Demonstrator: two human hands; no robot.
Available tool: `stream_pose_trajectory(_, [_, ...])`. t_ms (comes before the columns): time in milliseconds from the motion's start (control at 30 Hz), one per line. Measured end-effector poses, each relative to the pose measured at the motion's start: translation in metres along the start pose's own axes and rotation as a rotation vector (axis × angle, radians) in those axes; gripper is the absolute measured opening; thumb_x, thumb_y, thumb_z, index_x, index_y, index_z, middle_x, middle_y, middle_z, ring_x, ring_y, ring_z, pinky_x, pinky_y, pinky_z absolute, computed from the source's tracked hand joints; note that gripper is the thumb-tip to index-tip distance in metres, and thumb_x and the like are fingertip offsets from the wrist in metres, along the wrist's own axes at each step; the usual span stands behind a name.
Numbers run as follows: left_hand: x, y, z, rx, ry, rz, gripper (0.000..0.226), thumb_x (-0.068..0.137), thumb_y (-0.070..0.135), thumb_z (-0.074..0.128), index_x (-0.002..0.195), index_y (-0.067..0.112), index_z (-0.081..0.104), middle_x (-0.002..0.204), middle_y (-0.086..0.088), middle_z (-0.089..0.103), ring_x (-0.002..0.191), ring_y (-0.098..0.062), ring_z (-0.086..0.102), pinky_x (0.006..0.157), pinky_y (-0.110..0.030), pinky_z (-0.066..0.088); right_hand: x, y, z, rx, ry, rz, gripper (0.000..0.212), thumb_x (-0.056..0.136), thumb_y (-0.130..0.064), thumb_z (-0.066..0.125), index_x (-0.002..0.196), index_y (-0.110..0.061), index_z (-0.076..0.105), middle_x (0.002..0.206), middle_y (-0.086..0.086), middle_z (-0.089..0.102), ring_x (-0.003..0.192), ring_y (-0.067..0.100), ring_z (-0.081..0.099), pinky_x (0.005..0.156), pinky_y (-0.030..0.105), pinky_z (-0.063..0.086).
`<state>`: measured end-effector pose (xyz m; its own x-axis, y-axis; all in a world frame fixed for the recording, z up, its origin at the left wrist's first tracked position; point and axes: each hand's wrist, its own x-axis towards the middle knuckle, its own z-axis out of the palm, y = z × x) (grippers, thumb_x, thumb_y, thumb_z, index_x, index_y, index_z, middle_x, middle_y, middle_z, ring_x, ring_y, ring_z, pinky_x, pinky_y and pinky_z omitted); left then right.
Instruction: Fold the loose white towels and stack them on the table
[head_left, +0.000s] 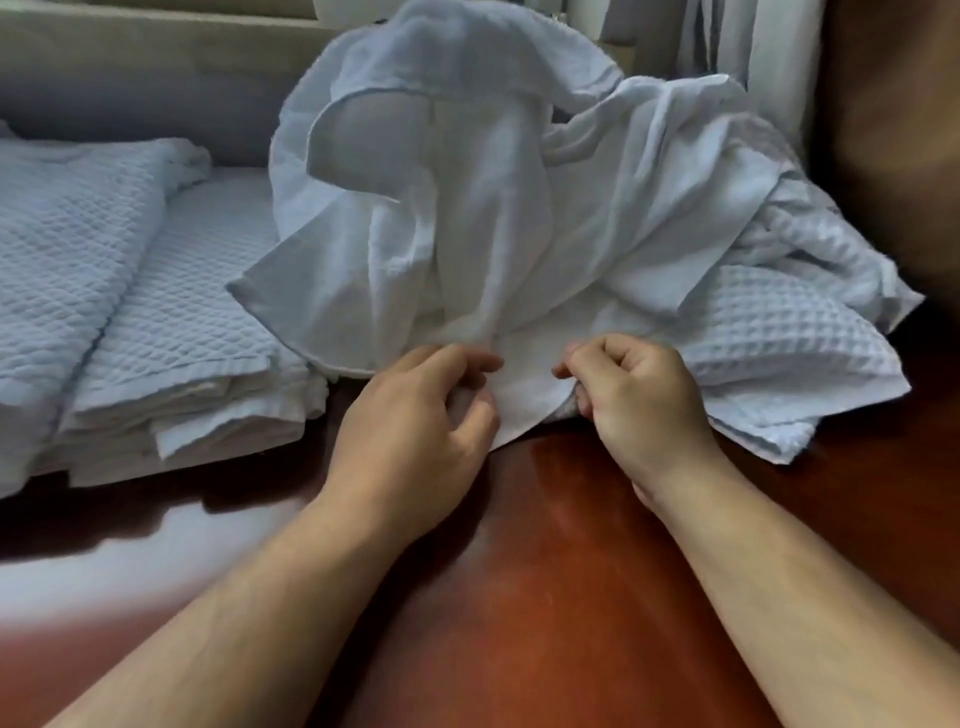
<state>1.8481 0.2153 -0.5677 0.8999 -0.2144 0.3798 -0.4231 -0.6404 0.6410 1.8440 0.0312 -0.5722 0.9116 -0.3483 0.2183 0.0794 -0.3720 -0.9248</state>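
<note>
A loose white towel (524, 387) lies in the middle of the frame, and its near edge hangs just over the red-brown table (545, 571). The left hand (415, 415) has its fingers curled and pinches this edge between thumb and fingers. The right hand (636, 395) is curled up tight and pinches the same edge just beside it, so the 2 hands are close together with a small strip of cloth between them. Both bare arms reach in from the bottom of the frame. The towel runs up into a big heap of loose towels (649, 208) that fills the middle and right of the frame. On top of the heap, a thin towel (441, 218) puffs up high, almost to the top of the frame. I cannot tell if it is the same cloth that the hands hold. At the right of the heap lies a waffle towel (779, 322) with little squares on it. On the left of the frame sits a folded stack (182, 374) of white towels, touching the heap, and 1 more folded pile (57, 260) lies beside it at the far left.
</note>
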Motion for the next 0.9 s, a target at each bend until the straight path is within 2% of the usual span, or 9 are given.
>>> stream_pose_trajectory(200, [-0.003, -0.003, 0.001, 0.147, -0.075, 0.065, 0.043, 0.088, 0.04, 0.061, 0.131, 0.04, 0.061, 0.128, 0.016, 0.059, 0.123, -0.011, 0.049, 0.105, -0.031, 0.04, -0.003, -0.007, 0.0, 0.023, -0.002, 0.069, 0.019, 0.08, -0.034, 0.06, 0.07, -0.024, 0.073, 0.053, -0.004, 0.063, 0.048, 0.004, 0.053, 0.058, 0.027, 0.037])
stream_pose_trajectory(267, [-0.005, -0.003, 0.002, 0.171, -0.086, 0.092, 0.048, 0.088, 0.042, 0.059, 0.136, 0.04, 0.057, 0.133, 0.015, 0.057, 0.126, -0.012, 0.044, 0.106, -0.026, 0.032, -0.003, -0.008, -0.008, -0.115, 0.073, 0.027, 0.017, 0.086, -0.033, 0.064, 0.076, -0.022, 0.073, 0.067, -0.003, 0.071, 0.067, 0.009, 0.065, 0.066, 0.031, 0.048])
stream_pose_trajectory(333, [-0.007, -0.001, 0.003, 0.215, -0.108, 0.117, 0.053, 0.087, 0.045, 0.056, 0.14, 0.04, 0.052, 0.138, 0.016, 0.054, 0.128, -0.014, 0.04, 0.106, -0.025, 0.027, 0.0, -0.008, -0.027, -0.331, 0.319, -0.079, 0.011, 0.09, -0.032, 0.065, 0.091, -0.027, 0.074, 0.094, -0.004, 0.074, 0.097, 0.014, 0.065, 0.085, 0.036, 0.052])
stream_pose_trajectory(400, [-0.008, 0.0, 0.004, 0.23, -0.149, 0.121, 0.059, 0.087, 0.049, 0.052, 0.145, 0.041, 0.046, 0.143, 0.016, 0.05, 0.131, -0.015, 0.034, 0.109, -0.032, 0.029, 0.006, -0.009, -0.051, -0.546, 0.558, -0.118, 0.032, 0.088, -0.035, 0.068, 0.119, -0.026, 0.07, 0.129, 0.004, 0.062, 0.126, 0.026, 0.05, 0.105, 0.045, 0.043])
stream_pose_trajectory(500, [-0.01, 0.0, 0.004, 0.224, -0.191, 0.128, 0.064, 0.087, 0.051, 0.051, 0.15, 0.041, 0.039, 0.148, 0.014, 0.045, 0.131, -0.017, 0.029, 0.113, -0.038, 0.031, 0.014, -0.001, -0.071, -0.825, 0.413, 0.13, 0.09, 0.078, -0.062, 0.073, 0.151, -0.026, 0.036, 0.156, 0.006, 0.034, 0.143, 0.03, 0.03, 0.108, 0.052, 0.035])
stream_pose_trajectory(600, [-0.013, 0.0, 0.004, 0.22, -0.191, 0.144, 0.063, 0.088, 0.05, 0.053, 0.149, 0.042, 0.039, 0.147, 0.014, 0.045, 0.129, -0.017, 0.03, 0.112, -0.04, 0.033, 0.014, 0.014, -0.073, -0.976, 0.357, 0.216, 0.094, 0.076, -0.073, 0.069, 0.149, -0.026, 0.035, 0.148, 0.01, 0.039, 0.137, 0.031, 0.036, 0.107, 0.051, 0.033])
stream_pose_trajectory(767, [-0.011, 0.002, 0.005, 0.07, -0.163, 0.218, 0.048, 0.09, 0.039, 0.059, 0.137, 0.045, 0.055, 0.133, 0.021, 0.053, 0.119, -0.006, 0.041, 0.095, -0.02, 0.035, 0.018, 0.014, -0.076, -0.904, 0.428, 0.043, 0.032, 0.094, -0.054, 0.059, 0.109, -0.025, 0.059, 0.111, -0.001, 0.065, 0.11, 0.024, 0.058, 0.099, 0.045, 0.032])
stream_pose_trajectory(833, [-0.011, 0.002, 0.008, 0.02, -0.189, 0.217, 0.047, 0.091, 0.038, 0.059, 0.137, 0.045, 0.055, 0.13, 0.024, 0.053, 0.11, 0.002, 0.047, 0.085, -0.013, 0.033, 0.016, 0.014, -0.078, -0.806, 0.371, 0.026, 0.031, 0.096, -0.052, 0.057, 0.107, -0.024, 0.059, 0.099, -0.005, 0.064, 0.1, 0.023, 0.06, 0.097, 0.043, 0.039])
stream_pose_trajectory(900, [-0.011, 0.001, 0.01, 0.035, -0.211, 0.221, 0.051, 0.091, 0.041, 0.057, 0.141, 0.045, 0.051, 0.137, 0.024, 0.051, 0.118, 0.001, 0.048, 0.088, -0.015, 0.034, 0.012, 0.01, -0.079, -0.614, 0.326, -0.041, 0.038, 0.097, -0.055, 0.057, 0.105, -0.018, 0.06, 0.09, -0.006, 0.064, 0.087, 0.017, 0.062, 0.083, 0.038, 0.05])
